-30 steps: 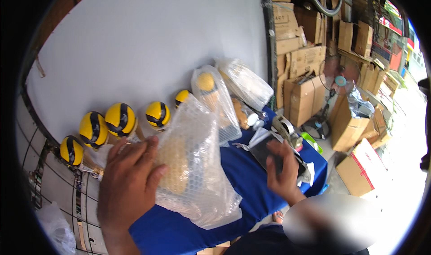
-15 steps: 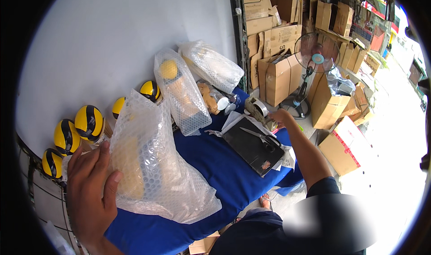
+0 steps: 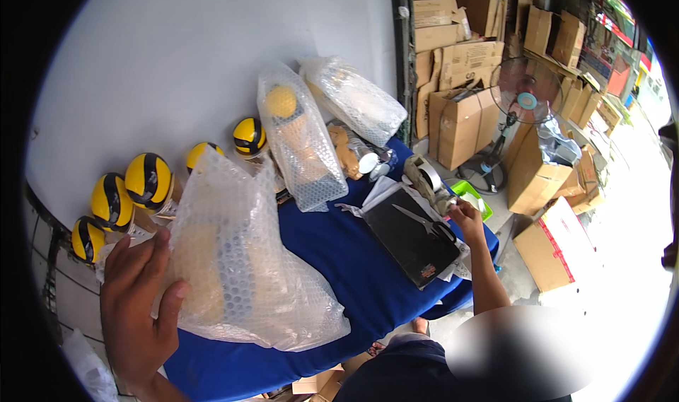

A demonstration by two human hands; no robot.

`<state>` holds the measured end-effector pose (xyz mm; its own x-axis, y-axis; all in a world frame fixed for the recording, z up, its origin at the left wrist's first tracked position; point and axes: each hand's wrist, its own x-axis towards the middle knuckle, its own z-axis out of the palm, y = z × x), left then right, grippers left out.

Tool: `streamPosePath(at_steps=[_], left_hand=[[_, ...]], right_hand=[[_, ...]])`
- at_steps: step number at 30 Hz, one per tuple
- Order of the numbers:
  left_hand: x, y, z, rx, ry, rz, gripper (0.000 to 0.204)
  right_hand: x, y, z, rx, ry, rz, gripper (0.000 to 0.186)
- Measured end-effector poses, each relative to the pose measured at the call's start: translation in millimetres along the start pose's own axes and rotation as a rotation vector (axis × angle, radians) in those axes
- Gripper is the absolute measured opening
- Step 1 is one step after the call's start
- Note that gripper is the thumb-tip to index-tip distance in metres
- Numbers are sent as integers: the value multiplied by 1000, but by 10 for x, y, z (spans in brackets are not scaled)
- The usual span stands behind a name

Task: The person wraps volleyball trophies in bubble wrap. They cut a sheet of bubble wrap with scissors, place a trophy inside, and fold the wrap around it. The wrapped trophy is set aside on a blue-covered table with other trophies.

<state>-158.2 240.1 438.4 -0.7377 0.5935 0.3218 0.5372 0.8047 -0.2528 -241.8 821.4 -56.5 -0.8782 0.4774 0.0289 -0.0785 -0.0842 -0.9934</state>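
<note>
My left hand (image 3: 138,306) is at the left with its thumb and fingers apart. It is against the left side of a large bubble-wrapped package (image 3: 240,282), whose yellowish and dark contents show only dimly. At the far right end of the table, my right hand (image 3: 469,218) has its fingers curled together. A small whitish bit shows at the fingertips; what they hold is unclear. Right by them are a tape dispenser (image 3: 426,179) and a green tray (image 3: 472,197). Scissors (image 3: 424,222) lie on a flat black package (image 3: 407,243) beside that hand.
Yellow-and-black balls (image 3: 148,181) line the wall on the left. Two more bubble-wrapped packages (image 3: 300,147) lie at the back of the blue-covered table (image 3: 304,243). A standing fan (image 3: 525,99) and several cardboard boxes (image 3: 463,123) stand beyond the table.
The view has shifted, moving the scene rightward. My right hand has moved nearer and slightly right along the tape dispenser, and more of the green tray shows. My left hand stays by the bubble wrap.
</note>
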Motion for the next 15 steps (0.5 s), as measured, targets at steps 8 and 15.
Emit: streamPosePath(at_steps=[8,15], left_hand=[[41,17,87,-72,88,29,57],[2,124,82,-142,154,-29,55]], right_hand=[[81,281,-329,-390,290,-177,28],[-628,-1578,513,-215,142,-497,10]])
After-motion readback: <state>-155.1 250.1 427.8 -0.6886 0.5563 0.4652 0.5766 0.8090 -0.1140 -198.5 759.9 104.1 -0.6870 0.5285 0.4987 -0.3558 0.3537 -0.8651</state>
